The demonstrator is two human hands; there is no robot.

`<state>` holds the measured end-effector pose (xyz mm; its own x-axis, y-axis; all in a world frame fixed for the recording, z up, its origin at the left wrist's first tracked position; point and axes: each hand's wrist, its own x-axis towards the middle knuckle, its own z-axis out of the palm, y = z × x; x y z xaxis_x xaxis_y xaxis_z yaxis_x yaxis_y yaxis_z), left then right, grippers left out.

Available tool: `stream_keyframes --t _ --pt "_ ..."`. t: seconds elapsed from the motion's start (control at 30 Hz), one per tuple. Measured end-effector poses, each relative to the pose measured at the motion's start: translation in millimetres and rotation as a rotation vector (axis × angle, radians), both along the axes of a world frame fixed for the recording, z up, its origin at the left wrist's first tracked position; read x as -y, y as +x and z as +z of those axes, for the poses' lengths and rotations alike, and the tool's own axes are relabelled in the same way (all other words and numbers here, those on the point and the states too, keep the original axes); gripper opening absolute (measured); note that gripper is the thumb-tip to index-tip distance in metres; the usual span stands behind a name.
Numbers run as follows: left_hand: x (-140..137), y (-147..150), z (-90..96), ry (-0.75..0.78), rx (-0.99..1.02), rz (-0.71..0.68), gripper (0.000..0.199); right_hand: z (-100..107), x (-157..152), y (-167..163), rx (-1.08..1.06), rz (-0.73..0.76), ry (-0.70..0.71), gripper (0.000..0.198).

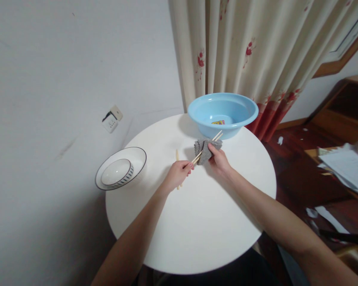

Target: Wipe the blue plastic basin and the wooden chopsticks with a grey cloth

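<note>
A pair of light wooden chopsticks slants up to the right above the white round table. My left hand is closed on their lower end. Wrapped round their middle is a grey cloth with a zigzag edge, gripped by my right hand. The upper tips stick out past the cloth, in front of the blue basin. More chopsticks lie on the table beneath my left hand, which hides their middle part.
A light blue basin stands at the table's far edge, by the curtain. At the left edge, a small bowl sits inside a larger dark-rimmed bowl, close to the wall. Papers lie to the right.
</note>
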<state>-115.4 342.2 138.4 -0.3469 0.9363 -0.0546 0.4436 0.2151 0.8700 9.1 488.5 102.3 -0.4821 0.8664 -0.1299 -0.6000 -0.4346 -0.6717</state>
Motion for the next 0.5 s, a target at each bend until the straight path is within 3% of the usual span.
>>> stream_keyframes --t 0.17,0.5 --pt "-1.3 0.0 -0.3 0.006 -0.003 0.009 0.039 -1.9 15.6 -3.5 0.071 0.095 0.023 0.026" --pt "2.1 0.2 -1.1 -0.045 0.02 -0.049 0.036 11.7 -34.0 13.5 0.022 -0.195 -0.035 0.023"
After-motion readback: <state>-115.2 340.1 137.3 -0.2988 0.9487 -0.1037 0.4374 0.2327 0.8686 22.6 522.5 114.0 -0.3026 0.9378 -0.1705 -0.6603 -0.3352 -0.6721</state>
